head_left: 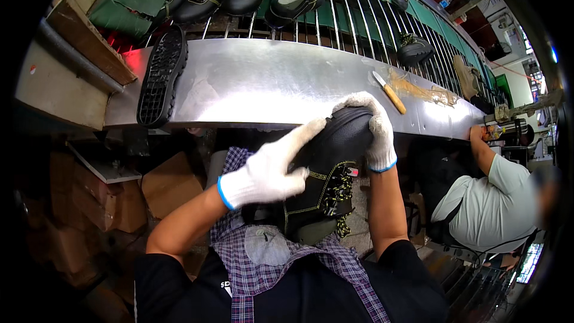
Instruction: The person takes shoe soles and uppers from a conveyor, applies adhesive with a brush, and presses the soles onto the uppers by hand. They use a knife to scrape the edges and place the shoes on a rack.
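Note:
Over my lap I hold a black work shoe (326, 173) with yellow stitching and black-and-yellow laces, its toe pointing up and away from me. My right hand (373, 128), in a white knit glove with a blue cuff, is wrapped round the toe end. My left hand (272, 167), gloved the same way, lies along the shoe's left side. Its index finger reaches to the edge near the toe, and its thumb is spread apart toward the laces. The shoe's heel end rests near my checked apron (263, 275).
A black rubber sole (162, 78) lies on the metal bench ledge (257, 75) at left. A wooden-handled knife (390, 93) lies at right, beside brown residue. Several shoes sit on the metal bar rack (335, 18). A co-worker (487, 203) sits at right. Cardboard boxes (173, 185) stand below left.

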The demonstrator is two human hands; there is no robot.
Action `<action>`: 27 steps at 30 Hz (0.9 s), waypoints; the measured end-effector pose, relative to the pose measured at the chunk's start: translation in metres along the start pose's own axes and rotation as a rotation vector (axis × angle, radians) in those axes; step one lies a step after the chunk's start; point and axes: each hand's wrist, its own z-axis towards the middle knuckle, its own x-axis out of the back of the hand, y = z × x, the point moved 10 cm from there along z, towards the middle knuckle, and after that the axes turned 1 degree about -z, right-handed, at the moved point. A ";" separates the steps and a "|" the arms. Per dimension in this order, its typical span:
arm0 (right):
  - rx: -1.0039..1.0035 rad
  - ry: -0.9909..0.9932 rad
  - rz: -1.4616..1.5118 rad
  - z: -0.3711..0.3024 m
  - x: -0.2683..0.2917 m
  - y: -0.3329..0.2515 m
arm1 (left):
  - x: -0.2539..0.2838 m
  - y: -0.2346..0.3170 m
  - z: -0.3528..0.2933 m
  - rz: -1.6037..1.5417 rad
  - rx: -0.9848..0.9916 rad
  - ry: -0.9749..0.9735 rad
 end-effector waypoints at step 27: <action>0.216 -0.027 -0.717 -0.043 -0.068 0.020 | 0.088 -0.072 0.050 -0.064 0.367 -0.146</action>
